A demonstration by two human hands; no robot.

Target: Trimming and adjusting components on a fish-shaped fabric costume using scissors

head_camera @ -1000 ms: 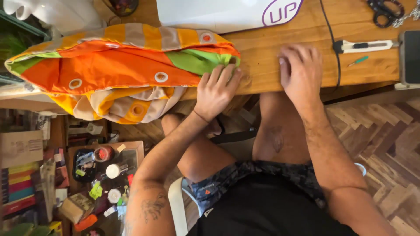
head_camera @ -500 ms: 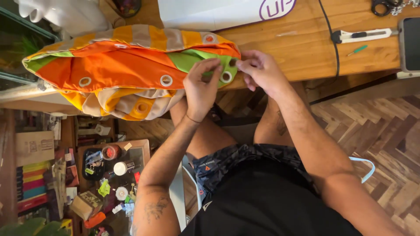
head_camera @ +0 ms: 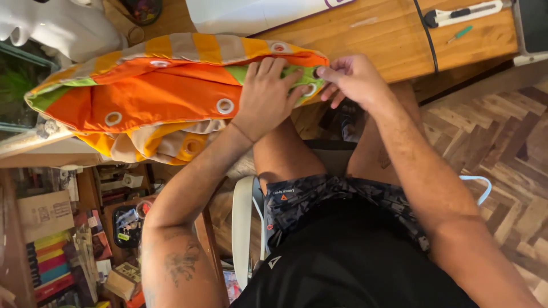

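**Two hands at the corner of a folded, eyeleted cloth**

Head view, looking down. A folded orange, green and beige striped fabric with white ring eyelets (head_camera: 165,97) lies along the near edge of a brown wooden tabletop (head_camera: 394,40), its lower folds hanging over the edge on the left. The left hand (head_camera: 265,97) rests flat on the cloth's right end, fingers spread and pressing the layers down. The right hand (head_camera: 351,80) is pinched narrow, thumb and fingertips closed on the green corner of the fabric just beside the left fingertips; one eyelet lies between the two hands, partly hidden.

Step in hand, as judged: the corner is being gripped and aligned while the other hand pins the stack. The next move would call for a steady pull or fold at that corner without letting the pressed layers slip off the table edge.

Also in view: a white-and-black utility knife (head_camera: 462,12) and a small green-handled tool (head_camera: 459,33) at the far right of the tabletop, well apart from the hands, and a black cable (head_camera: 425,34) running across the wood.
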